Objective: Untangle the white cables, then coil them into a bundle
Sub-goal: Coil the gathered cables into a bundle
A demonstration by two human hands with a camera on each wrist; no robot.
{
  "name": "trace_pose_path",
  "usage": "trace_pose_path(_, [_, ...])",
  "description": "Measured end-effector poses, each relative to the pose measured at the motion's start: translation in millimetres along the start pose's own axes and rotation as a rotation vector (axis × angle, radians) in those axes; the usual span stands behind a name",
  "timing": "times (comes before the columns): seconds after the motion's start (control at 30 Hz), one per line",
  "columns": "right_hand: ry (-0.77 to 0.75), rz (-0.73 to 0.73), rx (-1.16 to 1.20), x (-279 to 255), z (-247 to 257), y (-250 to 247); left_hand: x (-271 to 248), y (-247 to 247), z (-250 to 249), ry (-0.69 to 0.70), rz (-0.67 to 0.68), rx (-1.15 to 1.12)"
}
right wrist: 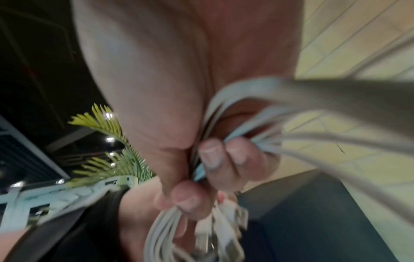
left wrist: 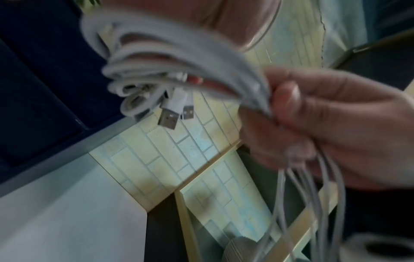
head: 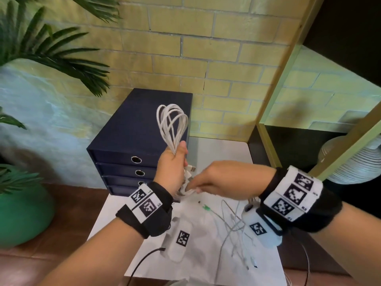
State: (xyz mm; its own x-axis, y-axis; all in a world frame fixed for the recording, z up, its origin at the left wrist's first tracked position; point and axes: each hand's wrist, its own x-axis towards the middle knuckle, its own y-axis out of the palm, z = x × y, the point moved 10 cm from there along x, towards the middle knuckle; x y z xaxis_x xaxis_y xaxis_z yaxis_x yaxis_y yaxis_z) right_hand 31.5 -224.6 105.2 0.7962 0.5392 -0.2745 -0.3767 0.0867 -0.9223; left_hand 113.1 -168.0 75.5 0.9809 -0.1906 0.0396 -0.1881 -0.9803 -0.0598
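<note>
Held upright, the white cable coil (head: 172, 122) stands in front of the dark blue drawer box, and my left hand (head: 179, 159) grips its waist. USB plugs (head: 191, 168) stick out just below that fist. My right hand (head: 194, 189) pinches the strands under the left hand. The left wrist view shows the blurred cables (left wrist: 179, 62), a USB plug (left wrist: 168, 120) and the right hand's fingers (left wrist: 286, 99) pinching the strands. Fingers (right wrist: 210, 156) curl round the bundle (right wrist: 246, 109) in the right wrist view. Loose thin cable ends (head: 233, 223) trail onto the white table (head: 222, 153).
A dark blue drawer box (head: 132, 137) stands at the table's back left. A white device with a marker (head: 179, 238) and a black lead (head: 144, 263) lie on the table. A green pot (head: 22, 213) with a palm is left; a shelf frame (head: 274, 79) and ribbed vase (head: 350, 162) are right.
</note>
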Motion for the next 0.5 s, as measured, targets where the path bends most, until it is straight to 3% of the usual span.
trace_pose_path(0.17, [0.020,-0.244,0.141,-2.7,-6.6,-50.2,-7.1,21.9,6.6,-0.028,0.226,-0.028])
trace_pose_path(0.27, [0.083,-0.410,0.179,-9.8,-20.9,-69.8,-11.6,25.2,2.5,-0.051,0.291,-0.026])
trace_pose_path(0.4, [0.147,-0.519,0.067,-12.3,-29.5,-77.6,-20.1,36.4,1.6,-0.172,0.399,-0.183])
trace_pose_path(0.5, [0.195,-0.558,0.001,-12.3,-34.9,-77.2,-25.6,42.9,-3.9,-0.129,0.491,-0.155])
